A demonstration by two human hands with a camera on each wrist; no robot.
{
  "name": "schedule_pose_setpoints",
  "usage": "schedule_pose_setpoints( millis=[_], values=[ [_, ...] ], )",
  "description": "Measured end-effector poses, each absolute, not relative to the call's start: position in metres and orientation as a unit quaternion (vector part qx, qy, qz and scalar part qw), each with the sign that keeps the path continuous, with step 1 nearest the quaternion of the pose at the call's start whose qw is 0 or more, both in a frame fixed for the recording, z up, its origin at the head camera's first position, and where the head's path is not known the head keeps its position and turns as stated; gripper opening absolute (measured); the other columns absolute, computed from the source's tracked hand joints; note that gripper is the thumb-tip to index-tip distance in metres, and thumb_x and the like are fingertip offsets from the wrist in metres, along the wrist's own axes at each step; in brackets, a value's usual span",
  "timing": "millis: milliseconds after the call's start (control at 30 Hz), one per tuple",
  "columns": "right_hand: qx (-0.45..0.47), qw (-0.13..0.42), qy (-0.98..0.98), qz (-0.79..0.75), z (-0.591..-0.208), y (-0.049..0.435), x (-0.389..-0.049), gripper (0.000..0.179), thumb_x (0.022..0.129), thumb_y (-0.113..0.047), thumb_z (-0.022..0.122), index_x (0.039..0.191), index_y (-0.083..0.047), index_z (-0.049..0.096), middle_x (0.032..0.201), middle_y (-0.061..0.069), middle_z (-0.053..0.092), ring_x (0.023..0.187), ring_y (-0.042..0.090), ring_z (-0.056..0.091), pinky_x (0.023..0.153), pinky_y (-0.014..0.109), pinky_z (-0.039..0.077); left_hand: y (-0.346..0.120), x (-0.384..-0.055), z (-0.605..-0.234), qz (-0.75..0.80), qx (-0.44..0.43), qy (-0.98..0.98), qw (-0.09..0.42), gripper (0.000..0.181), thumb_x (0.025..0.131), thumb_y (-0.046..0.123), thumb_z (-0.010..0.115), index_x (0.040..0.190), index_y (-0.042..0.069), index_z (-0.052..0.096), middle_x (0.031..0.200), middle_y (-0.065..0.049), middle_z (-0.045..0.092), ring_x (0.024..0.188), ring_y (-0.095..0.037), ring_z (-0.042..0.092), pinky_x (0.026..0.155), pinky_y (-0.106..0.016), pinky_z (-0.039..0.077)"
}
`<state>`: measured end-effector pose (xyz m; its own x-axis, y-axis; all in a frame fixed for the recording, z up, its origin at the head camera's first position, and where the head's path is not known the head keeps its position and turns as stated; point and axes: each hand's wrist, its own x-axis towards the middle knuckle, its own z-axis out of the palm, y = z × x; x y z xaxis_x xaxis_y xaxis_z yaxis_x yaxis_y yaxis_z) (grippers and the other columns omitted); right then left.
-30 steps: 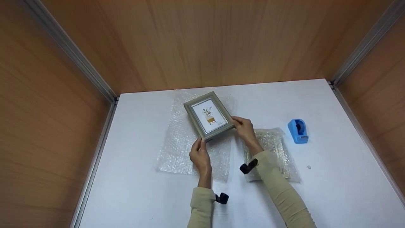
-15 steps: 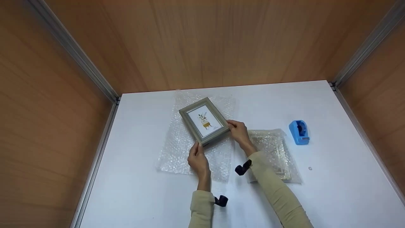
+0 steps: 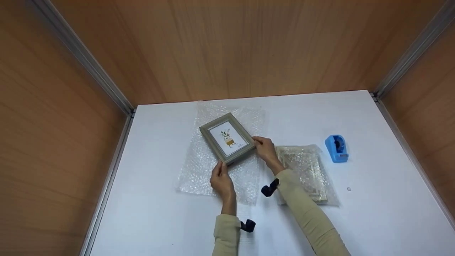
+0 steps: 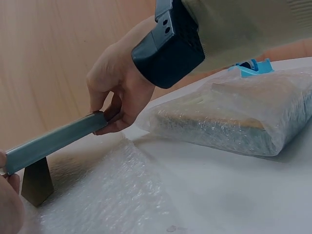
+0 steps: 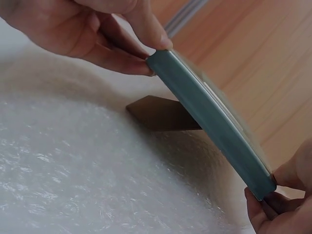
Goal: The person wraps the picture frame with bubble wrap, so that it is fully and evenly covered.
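Note:
A greenish-grey picture frame (image 3: pixel 213 128) with a potted-plant print is held tilted above a sheet of bubble wrap (image 3: pixel 199 177). My left hand (image 3: pixel 223 182) pinches its near corner, thumb on the front. The right corner is pinched by my right hand (image 3: pixel 266 151). Both wrist views show the frame edge-on, with the left hand (image 5: pixel 87 36) at one end and the right hand (image 4: pixel 122 80) at the other. From the back of the frame a dark stand leg (image 5: pixel 163 113) sticks out towards the wrap, and a gap shows under the raised edge.
A bubble-wrapped picture frame (image 3: pixel 305 170) lies right of the sheet, partly under my right forearm. Farther right stands a blue tape dispenser (image 3: pixel 336 148). A small clear bit (image 3: pixel 349 189) lies on the white table (image 3: pixel 149 220). Wooden panels (image 3: pixel 227 49) enclose the back and sides.
Both hands have brought the picture frame slightly left and nearer to me, lower over the bubble wrap. Their pinch on its corners stays the same.

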<state>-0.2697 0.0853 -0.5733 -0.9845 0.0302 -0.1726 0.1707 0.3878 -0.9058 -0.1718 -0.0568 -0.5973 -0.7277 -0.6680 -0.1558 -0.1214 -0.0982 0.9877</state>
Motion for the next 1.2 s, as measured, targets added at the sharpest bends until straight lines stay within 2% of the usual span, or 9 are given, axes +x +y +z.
schedule_pose_setpoints(
  millis=[367,600,767,1033,1200],
  values=[
    [0.075,0.085,0.83,-0.547,-0.579,0.08,-0.271,0.03,0.099,-0.012,0.049,0.125,-0.009,0.063,0.127,0.012,0.063,0.113,0.024,0.059,0.092,0.037,0.049,-0.059,-0.169,-0.601,-0.653,0.324,-0.658,0.189,0.027,0.094,0.016,0.061,0.119,0.007,0.067,0.118,-0.013,0.067,0.109,-0.025,0.063,0.09,-0.038,0.052],
    [0.08,0.101,0.822,-0.554,-0.58,0.077,-0.269,0.032,0.1,-0.012,0.046,0.128,-0.009,0.061,0.129,0.013,0.06,0.117,0.026,0.058,0.094,0.039,0.048,-0.062,-0.167,-0.604,-0.641,0.336,-0.669,0.17,0.029,0.095,0.024,0.06,0.12,0.01,0.066,0.117,-0.011,0.067,0.106,-0.024,0.063,0.088,-0.04,0.052],
    [0.083,0.095,0.828,-0.546,-0.583,0.073,-0.27,0.031,0.1,-0.012,0.047,0.128,-0.008,0.062,0.127,0.013,0.062,0.114,0.025,0.059,0.093,0.037,0.049,-0.064,-0.168,-0.605,-0.643,0.337,-0.667,0.166,0.03,0.096,0.022,0.059,0.121,0.007,0.065,0.12,-0.014,0.066,0.11,-0.027,0.061,0.09,-0.04,0.051],
    [0.074,0.083,0.843,-0.526,-0.585,0.07,-0.271,0.031,0.099,-0.011,0.048,0.126,-0.007,0.063,0.122,0.014,0.065,0.103,0.023,0.062,0.08,0.032,0.049,-0.067,-0.168,-0.604,-0.657,0.328,-0.656,0.17,0.027,0.095,0.013,0.059,0.119,0.002,0.064,0.114,-0.016,0.065,0.109,-0.028,0.06,0.091,-0.04,0.05],
    [0.071,0.074,0.852,-0.514,-0.585,0.068,-0.272,0.031,0.098,-0.008,0.048,0.124,-0.005,0.064,0.121,0.015,0.065,0.106,0.026,0.061,0.086,0.036,0.049,-0.07,-0.167,-0.603,-0.649,0.321,-0.67,0.165,0.026,0.095,0.01,0.058,0.119,0.002,0.064,0.111,-0.017,0.064,0.106,-0.028,0.059,0.089,-0.04,0.049]
  ],
)
